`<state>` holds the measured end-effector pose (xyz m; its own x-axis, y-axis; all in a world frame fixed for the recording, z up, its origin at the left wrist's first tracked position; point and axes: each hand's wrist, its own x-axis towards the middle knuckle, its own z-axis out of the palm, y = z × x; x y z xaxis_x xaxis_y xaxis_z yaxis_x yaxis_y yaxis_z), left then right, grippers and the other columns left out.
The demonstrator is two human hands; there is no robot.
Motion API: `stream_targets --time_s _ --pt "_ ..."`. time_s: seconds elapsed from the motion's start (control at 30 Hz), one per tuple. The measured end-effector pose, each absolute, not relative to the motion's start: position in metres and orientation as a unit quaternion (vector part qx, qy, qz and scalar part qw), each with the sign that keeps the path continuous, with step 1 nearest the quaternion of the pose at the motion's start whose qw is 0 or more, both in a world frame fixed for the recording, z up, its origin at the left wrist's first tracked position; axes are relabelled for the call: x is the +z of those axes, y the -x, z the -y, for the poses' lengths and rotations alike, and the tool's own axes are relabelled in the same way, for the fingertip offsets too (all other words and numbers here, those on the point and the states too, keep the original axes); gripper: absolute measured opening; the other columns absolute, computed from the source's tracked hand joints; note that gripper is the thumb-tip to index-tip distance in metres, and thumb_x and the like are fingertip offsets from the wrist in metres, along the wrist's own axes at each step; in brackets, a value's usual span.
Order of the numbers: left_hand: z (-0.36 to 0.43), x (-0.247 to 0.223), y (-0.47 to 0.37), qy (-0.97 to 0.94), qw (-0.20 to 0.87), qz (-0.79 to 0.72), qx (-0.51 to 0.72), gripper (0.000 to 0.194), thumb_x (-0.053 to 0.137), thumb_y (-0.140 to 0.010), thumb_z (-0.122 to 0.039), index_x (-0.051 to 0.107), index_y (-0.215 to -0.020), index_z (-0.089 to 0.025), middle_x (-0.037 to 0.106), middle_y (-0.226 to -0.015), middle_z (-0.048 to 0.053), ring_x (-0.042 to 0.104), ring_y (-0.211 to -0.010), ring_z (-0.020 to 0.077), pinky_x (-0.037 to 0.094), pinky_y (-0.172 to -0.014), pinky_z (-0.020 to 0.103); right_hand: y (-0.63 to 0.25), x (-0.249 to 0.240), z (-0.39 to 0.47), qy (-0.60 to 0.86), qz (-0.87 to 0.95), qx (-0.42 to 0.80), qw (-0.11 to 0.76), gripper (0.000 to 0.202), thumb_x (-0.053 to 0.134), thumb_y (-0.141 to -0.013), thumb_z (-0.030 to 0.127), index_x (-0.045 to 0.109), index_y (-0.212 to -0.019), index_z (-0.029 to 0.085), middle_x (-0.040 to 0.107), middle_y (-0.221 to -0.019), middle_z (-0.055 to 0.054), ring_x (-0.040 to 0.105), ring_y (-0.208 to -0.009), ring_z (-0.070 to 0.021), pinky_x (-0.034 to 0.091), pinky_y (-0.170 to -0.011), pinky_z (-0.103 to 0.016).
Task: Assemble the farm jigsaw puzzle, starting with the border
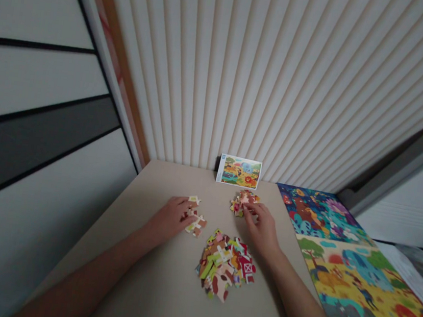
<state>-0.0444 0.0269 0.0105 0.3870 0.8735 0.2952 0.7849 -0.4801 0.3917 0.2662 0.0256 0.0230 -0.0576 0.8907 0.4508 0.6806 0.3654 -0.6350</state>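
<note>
My left hand (pixel 173 219) is curled over a small group of brown and white puzzle pieces (pixel 197 225) left of the middle of the table; its fingertips are partly hidden among them. My right hand (pixel 262 228) is at a small pile of mixed puzzle pieces (pixel 239 203) at the back, thumb and fingers pinched together at the pile's right edge. What that pinch holds is too small to tell. Nearer to me, between both forearms, lies a larger heap of loose colourful pieces (pixel 224 268), some with a red barn and brown patches.
A picture card (pixel 239 171) with animals leans upright at the table's back edge. Two colourful animal pictures, a dark blue one (pixel 320 213) and a yellow one (pixel 368 296), lie along the right. Behind the table (pixel 142 283) stands a pleated white screen (pixel 221 77).
</note>
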Motion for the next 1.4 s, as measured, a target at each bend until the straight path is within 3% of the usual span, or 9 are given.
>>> stream_targets --time_s 0.2,0.37,0.47,0.7,0.9,1.07,1.2,1.3,1.4 --pt "-0.016 0.008 0.036 -0.877 0.141 -0.394 0.237 0.047 0.075 -0.083 -0.041 0.066 -0.125 -0.025 0.057 -0.142 0.010 0.051 -0.134 0.0265 0.046 -0.110 0.040 -0.261 0.022 -0.021 0.525 0.733 0.149 0.405 0.025 0.051 -0.096 0.032 0.073 -0.106 0.023 0.069 -0.105 -0.011 0.061 -0.099 -0.0268 0.050 -0.085 -0.040" --pt "-0.016 0.010 0.036 -0.852 0.104 -0.451 0.246 0.030 0.075 -0.083 -0.038 0.073 -0.109 -0.024 0.065 -0.123 0.012 0.061 -0.116 0.0280 0.049 -0.103 0.045 -0.259 0.025 -0.018 0.511 0.743 0.146 0.407 0.021 0.053 -0.095 0.027 0.072 -0.101 0.022 0.071 -0.101 -0.010 0.062 -0.098 -0.0259 0.048 -0.091 -0.042" --pt "-0.019 0.015 0.035 -0.837 0.115 -0.474 0.248 0.036 0.073 -0.084 -0.037 0.070 -0.117 -0.025 0.068 -0.109 0.009 0.064 -0.104 0.0256 0.051 -0.094 0.040 -0.258 0.027 -0.016 0.505 0.749 0.147 0.403 0.021 0.053 -0.095 0.025 0.072 -0.102 0.022 0.071 -0.102 -0.009 0.062 -0.099 -0.0248 0.047 -0.092 -0.041" --pt "-0.017 0.021 0.025 -0.751 0.310 -0.490 0.315 0.028 0.056 -0.095 -0.037 0.072 -0.113 -0.021 0.076 -0.104 0.004 0.069 -0.093 0.0219 0.052 -0.084 0.031 -0.253 0.028 -0.010 0.480 0.755 0.193 0.402 0.022 0.055 -0.096 0.030 0.072 -0.108 0.022 0.071 -0.104 -0.008 0.063 -0.095 -0.0224 0.048 -0.090 -0.038" --pt "0.002 0.017 0.001 -0.731 0.424 -0.403 0.352 0.034 0.058 -0.095 -0.039 0.071 -0.117 -0.018 0.076 -0.109 0.006 0.070 -0.097 0.0213 0.052 -0.084 0.028 -0.234 0.038 0.008 0.397 0.759 0.376 0.353 0.035 0.064 -0.093 0.041 0.067 -0.122 0.021 0.071 -0.096 -0.004 0.063 -0.086 -0.0180 0.050 -0.082 -0.030" --pt "0.015 0.020 -0.008 -0.759 0.380 -0.375 0.373 0.029 0.056 -0.096 -0.034 0.067 -0.118 -0.020 0.076 -0.106 0.005 0.070 -0.095 0.0186 0.053 -0.086 0.027 -0.229 0.038 0.012 0.390 0.732 0.449 0.333 0.035 0.060 -0.094 0.042 0.070 -0.117 0.019 0.064 -0.077 0.000 0.057 -0.071 -0.0138 0.047 -0.067 -0.025" --pt "0.001 0.020 0.009 -0.768 0.210 -0.460 0.392 0.025 0.052 -0.098 -0.031 0.065 -0.116 -0.020 0.073 -0.108 0.007 0.068 -0.097 0.0190 0.050 -0.090 0.031 -0.243 0.038 0.004 0.455 0.695 0.403 0.385 0.033 0.059 -0.092 0.044 0.074 -0.105 0.017 0.063 -0.076 -0.001 0.055 -0.070 -0.0143 0.046 -0.068 -0.026" --pt "-0.013 0.019 0.025 -0.773 0.091 -0.531 0.336 0.029 0.055 -0.095 -0.033 0.063 -0.119 -0.019 0.070 -0.108 0.010 0.064 -0.101 0.0236 0.047 -0.093 0.037 -0.256 0.042 -0.001 0.458 0.673 0.424 0.397 0.033 0.061 -0.091 0.047 0.073 -0.096 0.016 0.060 -0.072 -0.001 0.050 -0.064 -0.0129 0.043 -0.061 -0.025" --pt "-0.019 0.019 0.034 -0.785 0.025 -0.577 0.226 0.043 0.066 -0.085 -0.046 0.064 -0.118 -0.018 0.066 -0.109 0.013 0.059 -0.105 0.0308 0.043 -0.095 0.044 -0.264 0.047 -0.002 0.421 0.688 0.479 0.347 0.034 0.062 -0.091 0.046 0.069 -0.107 0.017 0.054 -0.069 0.003 0.046 -0.060 -0.0111 0.039 -0.057 -0.023"
